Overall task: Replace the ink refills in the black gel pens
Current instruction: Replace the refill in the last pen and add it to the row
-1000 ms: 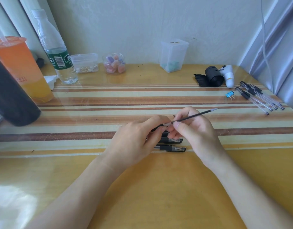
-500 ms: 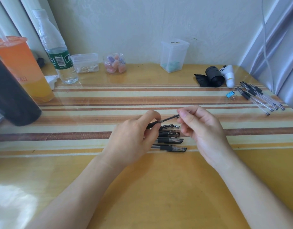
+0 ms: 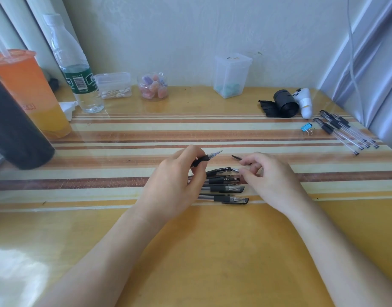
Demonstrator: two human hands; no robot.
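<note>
My left hand grips a black gel pen by its rubber grip, with the silver tip pointing up and to the right. My right hand is a short way to its right and pinches a small black piece between thumb and fingers; what the piece is cannot be told. Several capped black gel pens lie side by side on the striped table, below and between my hands and partly hidden by my left fingers.
Several clear-barrelled pens lie at the right edge near a blue binder clip, a black roll and a white controller. Along the wall stand a clear box, a jar, a swab box, a water bottle, an orange drink and a dark cylinder.
The long refill that stuck out to the right has gone into the pen in my left hand. My right hand has pulled away to the right with a small black piece.
</note>
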